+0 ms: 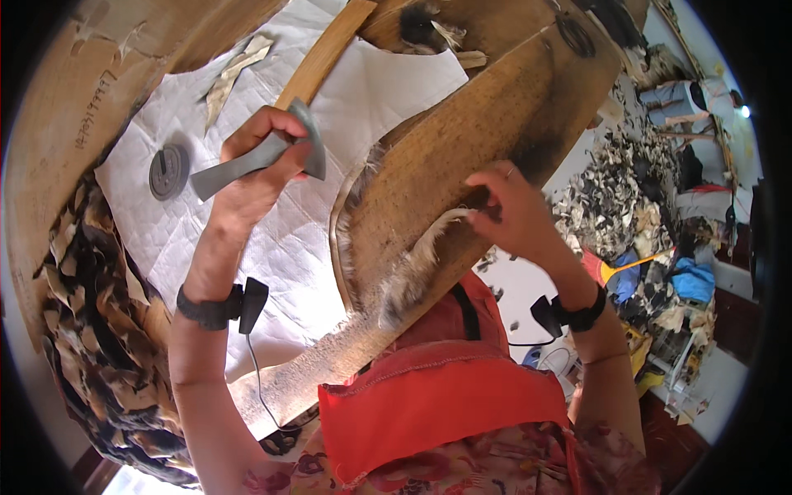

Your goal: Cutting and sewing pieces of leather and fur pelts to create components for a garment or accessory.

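My left hand (260,161) is closed around a grey metal knife (239,169) with a wide, flared blade, held over a white quilted cloth. A flat wooden slat (330,51) runs from behind this hand toward the far edge. My right hand (516,210) is above the brown wooden board (462,140), its fingers curled together at the upper end of a pale grey fur strip (425,256). The strip lies along the board's near edge. Another narrow, fur-edged strip (342,239) curves across the cloth beside the board.
A round grey slotted weight (169,172) and a pale scrap (235,78) rest on the white cloth (289,231). Dark and tan hide pieces (107,330) are heaped at left. Black and white fur scraps (615,194) cover the floor at right. A red apron (437,404) spans my lap.
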The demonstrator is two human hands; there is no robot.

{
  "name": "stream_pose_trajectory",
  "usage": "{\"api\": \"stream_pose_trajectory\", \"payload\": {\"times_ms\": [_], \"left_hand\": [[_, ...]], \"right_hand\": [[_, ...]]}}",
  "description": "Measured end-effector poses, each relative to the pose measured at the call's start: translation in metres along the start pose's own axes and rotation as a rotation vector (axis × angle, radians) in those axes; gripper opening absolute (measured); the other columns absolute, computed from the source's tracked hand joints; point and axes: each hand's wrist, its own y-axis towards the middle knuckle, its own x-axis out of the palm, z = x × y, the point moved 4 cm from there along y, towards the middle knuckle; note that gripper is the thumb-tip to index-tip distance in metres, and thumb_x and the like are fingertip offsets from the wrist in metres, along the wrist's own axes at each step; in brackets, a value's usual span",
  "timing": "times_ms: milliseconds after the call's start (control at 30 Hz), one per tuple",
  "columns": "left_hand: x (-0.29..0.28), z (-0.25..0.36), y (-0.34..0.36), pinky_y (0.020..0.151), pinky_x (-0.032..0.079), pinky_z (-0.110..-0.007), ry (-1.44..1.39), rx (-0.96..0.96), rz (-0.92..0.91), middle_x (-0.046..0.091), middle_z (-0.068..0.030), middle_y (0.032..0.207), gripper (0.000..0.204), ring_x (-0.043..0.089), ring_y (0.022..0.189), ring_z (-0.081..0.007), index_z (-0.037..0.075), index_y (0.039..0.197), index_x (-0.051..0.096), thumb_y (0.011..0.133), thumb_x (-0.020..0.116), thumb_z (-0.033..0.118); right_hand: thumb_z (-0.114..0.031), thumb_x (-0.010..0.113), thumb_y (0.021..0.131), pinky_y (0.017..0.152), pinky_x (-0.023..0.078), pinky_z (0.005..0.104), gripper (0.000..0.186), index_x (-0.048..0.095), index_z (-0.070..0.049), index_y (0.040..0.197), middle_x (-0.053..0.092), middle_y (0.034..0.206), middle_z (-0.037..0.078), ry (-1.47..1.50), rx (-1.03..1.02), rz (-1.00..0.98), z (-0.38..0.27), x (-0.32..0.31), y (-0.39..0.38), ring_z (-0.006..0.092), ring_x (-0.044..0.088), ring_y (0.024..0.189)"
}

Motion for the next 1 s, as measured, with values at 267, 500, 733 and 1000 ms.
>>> {"api": "stream_pose_trajectory", "payload": {"times_ms": [267,500,733,1000], "left_hand": [[0.034,0.01,-0.086,0.057,0.05,-0.022,0.132,-0.117,-0.087,0.064,0.0,0.078,0.008,0.063,0.069,-0.0067,0.003,0.093,0.063,0.087,0.067,0.004],[0.028,0.003,-0.13,0.059,0.056,-0.024,-0.076,-0.281,0.275,0.065,-0.0051,0.084,0.012,0.064,0.071,-0.0092,0.001,0.098,0.061,0.087,0.065,0.003],[0.049,-0.002,-0.157,0.06,0.058,-0.026,-0.117,-0.308,0.441,0.066,-0.0075,0.085,0.015,0.067,0.071,-0.0131,0.0,0.099,0.06,0.086,0.067,0.004],[0.08,0.007,-0.155,0.063,0.051,-0.024,-0.153,-0.344,0.49,0.064,-0.0027,0.081,0.012,0.063,0.071,-0.0088,0.004,0.097,0.063,0.085,0.068,0.005]], "right_hand": [[-0.01,0.077,0.076,0.08,0.051,0.0393,0.032,0.067,-0.013,0.106,0.057,0.102,0.009,-0.269,-0.574,0.015,-0.011,0.059,0.003,0.0297,0.058,0.09],[-0.004,0.072,0.082,0.068,0.054,0.0389,0.025,0.065,-0.01,0.106,0.06,0.107,0.011,-0.187,-0.641,0.165,-0.046,0.043,0.027,0.0325,0.065,0.085],[-0.005,0.07,0.085,0.076,0.055,0.0436,0.034,0.058,-0.007,0.117,0.058,0.107,0.017,-0.33,-0.49,-0.351,-0.024,0.061,0.064,0.0374,0.065,0.089],[0.01,0.071,0.073,0.075,0.056,0.04,0.032,0.064,-0.005,0.101,0.059,0.112,0.014,-0.212,-0.958,0.131,0.0,0.013,0.038,0.0315,0.065,0.091]]}}
